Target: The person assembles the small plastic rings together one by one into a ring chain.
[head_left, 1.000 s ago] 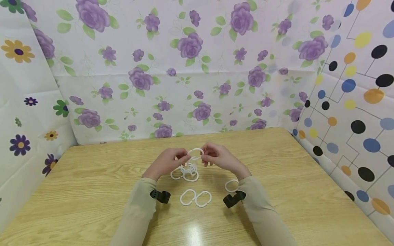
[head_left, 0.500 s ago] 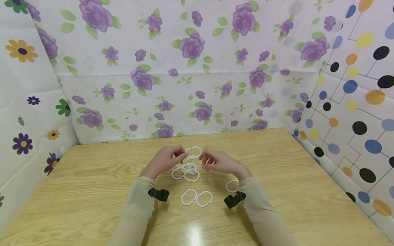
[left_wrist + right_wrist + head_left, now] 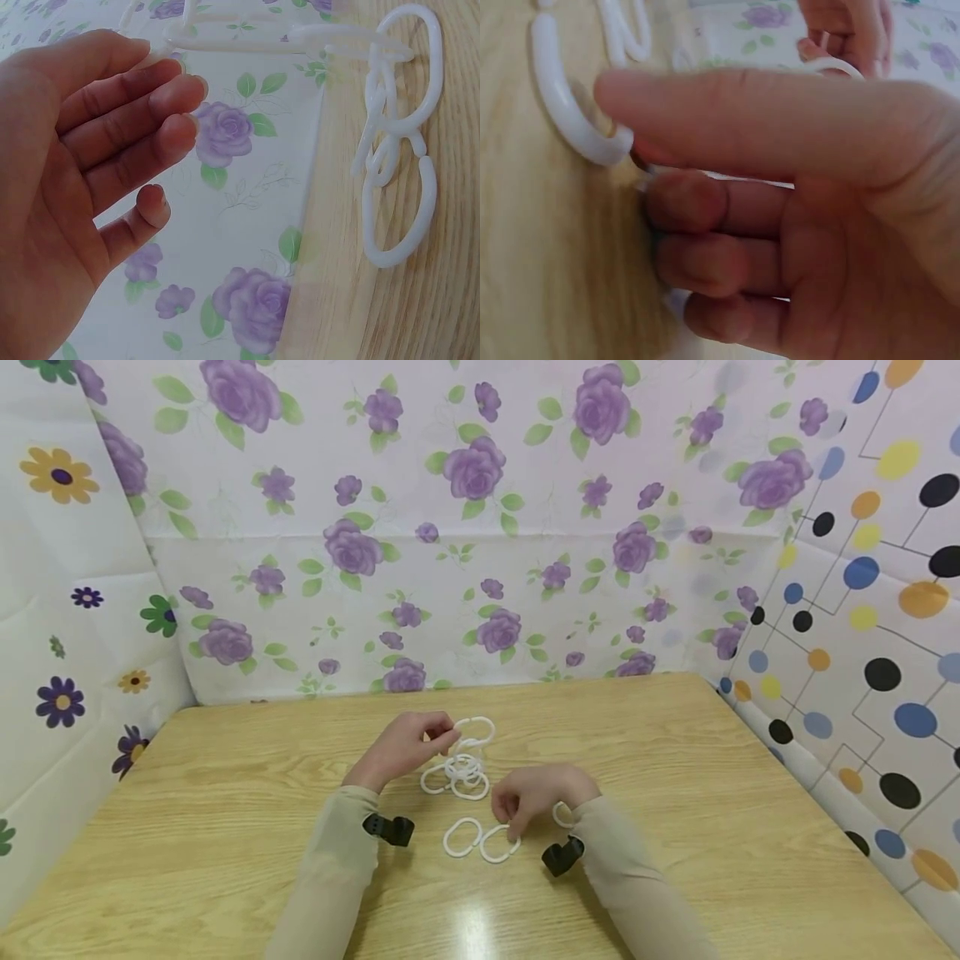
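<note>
My left hand (image 3: 412, 739) pinches a white plastic C-shaped link (image 3: 492, 727) between thumb and fingertips, raised above the table. From that link hangs a chain of white links (image 3: 469, 797), its lower end heaped on the wood; the left wrist view shows the chain links (image 3: 429, 202) looped together. My right hand (image 3: 543, 793) is low over the table, thumb and forefinger pinching the right edge of a loose white link (image 3: 486, 850). In the right wrist view this link (image 3: 559, 105) runs in between the thumb and forefinger.
Another loose link (image 3: 447, 840) lies just left of the pinched one. A further link (image 3: 559, 818) is partly hidden by my right wrist. Flower-patterned sheeting (image 3: 300, 635) stands behind the wooden table (image 3: 262, 793), and a dotted sheet (image 3: 847, 693) borders the right side.
My right hand has let go of the raised link and come down toward me to a loose link on the table. My left hand keeps its hold on the chain's top link.
</note>
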`<state>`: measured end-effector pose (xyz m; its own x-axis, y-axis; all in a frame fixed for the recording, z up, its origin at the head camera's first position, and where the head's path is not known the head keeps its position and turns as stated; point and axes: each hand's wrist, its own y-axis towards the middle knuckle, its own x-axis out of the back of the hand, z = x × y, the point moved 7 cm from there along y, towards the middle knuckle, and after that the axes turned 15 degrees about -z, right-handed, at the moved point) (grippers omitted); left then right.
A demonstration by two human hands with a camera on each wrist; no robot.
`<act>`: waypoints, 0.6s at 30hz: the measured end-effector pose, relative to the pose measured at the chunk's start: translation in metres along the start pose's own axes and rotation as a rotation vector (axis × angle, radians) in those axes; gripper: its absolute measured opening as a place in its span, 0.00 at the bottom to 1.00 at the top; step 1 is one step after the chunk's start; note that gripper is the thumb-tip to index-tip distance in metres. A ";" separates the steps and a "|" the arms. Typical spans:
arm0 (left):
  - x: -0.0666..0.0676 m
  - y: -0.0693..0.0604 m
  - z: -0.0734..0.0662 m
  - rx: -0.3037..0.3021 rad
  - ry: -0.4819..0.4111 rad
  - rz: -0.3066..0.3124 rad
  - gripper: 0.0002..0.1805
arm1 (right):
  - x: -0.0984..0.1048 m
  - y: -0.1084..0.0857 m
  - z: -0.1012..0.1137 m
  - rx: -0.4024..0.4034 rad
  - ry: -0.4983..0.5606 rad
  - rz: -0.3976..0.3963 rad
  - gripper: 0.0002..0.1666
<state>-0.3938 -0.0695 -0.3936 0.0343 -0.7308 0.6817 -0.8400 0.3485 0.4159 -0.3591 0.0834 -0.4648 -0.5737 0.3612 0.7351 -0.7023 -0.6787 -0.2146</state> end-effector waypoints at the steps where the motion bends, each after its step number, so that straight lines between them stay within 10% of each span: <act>1: 0.000 0.000 -0.001 -0.002 -0.003 0.003 0.13 | -0.001 0.001 0.000 -0.010 0.000 -0.002 0.09; 18: 0.003 0.000 -0.012 -0.069 0.037 0.012 0.10 | 0.012 -0.006 -0.004 0.090 0.018 -0.044 0.04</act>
<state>-0.3871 -0.0647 -0.3841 0.0452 -0.7045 0.7082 -0.8011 0.3980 0.4470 -0.3639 0.0945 -0.4576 -0.5507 0.4029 0.7310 -0.6869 -0.7163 -0.1227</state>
